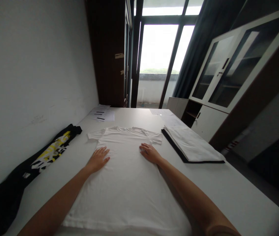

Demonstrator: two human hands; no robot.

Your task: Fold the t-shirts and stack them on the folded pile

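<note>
A white short-sleeved T-shirt (127, 183) lies spread out on the table, its collar at the far end and its hem toward me. My left hand (98, 159) rests flat on the shirt's left side below the sleeve, fingers spread. On the opposite side, my right hand (150, 152) lies on the fabric near the right sleeve, its fingers stretched out. Neither hand grips the cloth. Slight wrinkles run across the chest and under the sleeves.
To the right lies a folded white cloth (193, 142) on a black piece (178, 149). A black garment with yellow and white print (48, 154) lies along the left wall. Papers (102, 113) are at the table's (134, 114) far left. A white cabinet (213, 121) stands beyond the right edge.
</note>
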